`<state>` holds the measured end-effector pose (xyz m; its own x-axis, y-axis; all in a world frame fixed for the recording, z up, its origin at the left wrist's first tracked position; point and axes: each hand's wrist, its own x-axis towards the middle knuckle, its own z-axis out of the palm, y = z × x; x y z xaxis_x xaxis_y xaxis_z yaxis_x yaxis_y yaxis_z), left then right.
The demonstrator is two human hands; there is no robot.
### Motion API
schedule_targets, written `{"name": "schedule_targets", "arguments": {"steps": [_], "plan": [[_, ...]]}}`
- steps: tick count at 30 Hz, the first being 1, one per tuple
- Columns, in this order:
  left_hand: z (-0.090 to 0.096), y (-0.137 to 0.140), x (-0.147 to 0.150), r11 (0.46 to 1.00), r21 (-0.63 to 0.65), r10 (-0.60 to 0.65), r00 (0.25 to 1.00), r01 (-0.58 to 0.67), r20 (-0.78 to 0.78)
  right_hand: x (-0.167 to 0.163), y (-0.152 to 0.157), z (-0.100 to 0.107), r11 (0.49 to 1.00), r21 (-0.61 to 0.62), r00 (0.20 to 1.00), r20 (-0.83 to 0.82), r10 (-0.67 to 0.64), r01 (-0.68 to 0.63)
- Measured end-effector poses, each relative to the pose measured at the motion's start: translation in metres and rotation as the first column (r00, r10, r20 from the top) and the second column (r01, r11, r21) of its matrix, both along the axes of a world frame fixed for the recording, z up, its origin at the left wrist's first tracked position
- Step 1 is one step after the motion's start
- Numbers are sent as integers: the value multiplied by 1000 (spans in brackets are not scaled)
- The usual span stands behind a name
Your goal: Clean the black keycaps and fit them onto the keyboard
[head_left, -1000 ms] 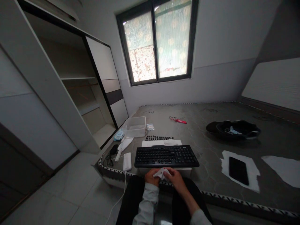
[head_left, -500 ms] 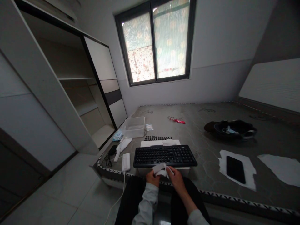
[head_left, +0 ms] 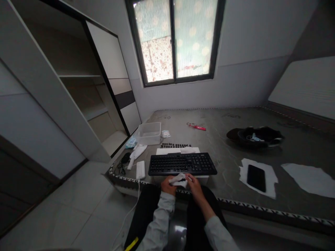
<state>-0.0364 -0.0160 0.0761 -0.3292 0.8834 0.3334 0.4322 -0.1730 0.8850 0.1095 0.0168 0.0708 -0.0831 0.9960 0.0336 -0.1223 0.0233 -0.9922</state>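
Observation:
My left hand (head_left: 168, 185) is closed on a crumpled white tissue (head_left: 176, 180) close to the mattress edge. On the other side of the tissue, my right hand (head_left: 194, 185) pinches it with bent fingers. A small black piece shows in its folds near my right fingertips, too small to name for certain. Just beyond both hands lies a black keyboard (head_left: 180, 165), resting on something white. Behind it are several loose black keycaps (head_left: 176, 145) set out in rows.
A clear plastic box (head_left: 149, 134) stands at the back left. Left of the keyboard lies a white power strip (head_left: 140, 170) with a cable. To the right are a black phone (head_left: 256, 178) on white paper, a dark cap (head_left: 253, 137) and a red-handled item (head_left: 196, 127).
The tissue has shifted in my hands, and the small black piece now shows in it. The view has tilted slightly downward. The keyboard stays in place.

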Motion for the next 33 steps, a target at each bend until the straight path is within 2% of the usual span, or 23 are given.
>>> {"name": "schedule_targets", "arguments": {"steps": [4,8,13,17,20,24,28,33], "plan": [[6,-3,-1,989,140,-19,989,40,-149,0,0,2,998,20,996,-64,65,-64],[6,-3,-3,975,214,-8,978,54,-210,-2,-3,6,987,-3,985,-67,159,-160],[-1,-1,-2,995,95,31,980,-13,-197,-3,-4,9,994,8,993,42,111,-111],[-10,4,-2,998,-38,46,996,-49,-79,-1,-3,7,993,50,993,55,105,-108],[-14,7,-2,991,-126,31,999,-33,-18,-1,-2,6,997,41,992,109,65,-70],[-14,6,-2,989,-147,29,1000,-29,-5,-2,-2,3,1000,29,978,206,-17,12],[-14,6,-2,985,-163,67,998,-63,18,-3,-1,-2,998,60,972,237,-3,-12],[-20,12,-5,975,-201,107,991,-90,77,-3,-1,-1,997,69,980,200,13,-27]]}}
